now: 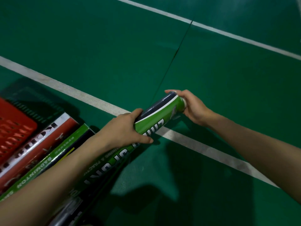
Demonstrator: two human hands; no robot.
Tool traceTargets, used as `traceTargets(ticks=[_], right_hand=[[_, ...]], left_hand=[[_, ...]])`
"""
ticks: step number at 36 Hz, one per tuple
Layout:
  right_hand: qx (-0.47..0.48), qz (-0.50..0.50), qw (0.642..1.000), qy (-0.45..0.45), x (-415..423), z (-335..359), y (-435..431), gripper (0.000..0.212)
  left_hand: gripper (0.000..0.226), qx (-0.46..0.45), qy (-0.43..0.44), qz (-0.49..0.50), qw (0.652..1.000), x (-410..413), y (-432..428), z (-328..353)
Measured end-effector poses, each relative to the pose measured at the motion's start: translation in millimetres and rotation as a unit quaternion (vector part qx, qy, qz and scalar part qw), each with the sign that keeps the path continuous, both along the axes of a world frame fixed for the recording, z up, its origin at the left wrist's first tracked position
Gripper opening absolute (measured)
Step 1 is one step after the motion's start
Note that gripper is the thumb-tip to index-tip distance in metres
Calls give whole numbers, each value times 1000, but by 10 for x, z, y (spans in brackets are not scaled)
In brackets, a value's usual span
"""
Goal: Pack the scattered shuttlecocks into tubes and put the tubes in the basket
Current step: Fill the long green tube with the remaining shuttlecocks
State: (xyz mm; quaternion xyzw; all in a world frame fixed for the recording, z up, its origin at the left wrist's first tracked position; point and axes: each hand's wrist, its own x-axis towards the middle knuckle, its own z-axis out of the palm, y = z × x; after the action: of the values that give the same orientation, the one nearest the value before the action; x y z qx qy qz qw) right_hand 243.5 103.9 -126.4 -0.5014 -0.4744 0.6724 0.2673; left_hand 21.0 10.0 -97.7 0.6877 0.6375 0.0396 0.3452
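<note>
We hold green tube (160,115) tilted above court floor (97,46). Left hand (128,128) wraps tube middle; right hand (193,106) curls over far end, cap hidden. Best now: firm left grip, press end squarely, then lay beside other tubes (40,144) at left.

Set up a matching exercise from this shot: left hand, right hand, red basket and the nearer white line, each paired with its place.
Things:
1. left hand
2. right hand
3. red basket
4. nearer white line

Places:
A. at the picture's left edge
B. on the far end of the green tube
C. across the floor, passing under the tube
D. round the tube's middle

Pairs: 1-D, 2-B, 3-A, 4-C
</note>
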Motion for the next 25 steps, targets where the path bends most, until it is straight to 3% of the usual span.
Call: traceTargets(ticks=[2,7,12,19,25], right_hand=[[23,12,1000,-8,-33,28,73,39],[56,0,998,2,-158,73,261,52],[106,2,993,-45,-250,99,515,44],[108,-7,992,-65,-155,-86,658,40],[93,-1,989,-116,-88,-134,655,30]], left_hand=[[100,10,-4,0,1000,-20,70,-1],[95,34,-22,17,999,-72,254,3],[88,46,-45,47,997,-56,511,28],[87,28,29,28,999,98,752,4],[79,7,42,18,999,211,748,-27]])
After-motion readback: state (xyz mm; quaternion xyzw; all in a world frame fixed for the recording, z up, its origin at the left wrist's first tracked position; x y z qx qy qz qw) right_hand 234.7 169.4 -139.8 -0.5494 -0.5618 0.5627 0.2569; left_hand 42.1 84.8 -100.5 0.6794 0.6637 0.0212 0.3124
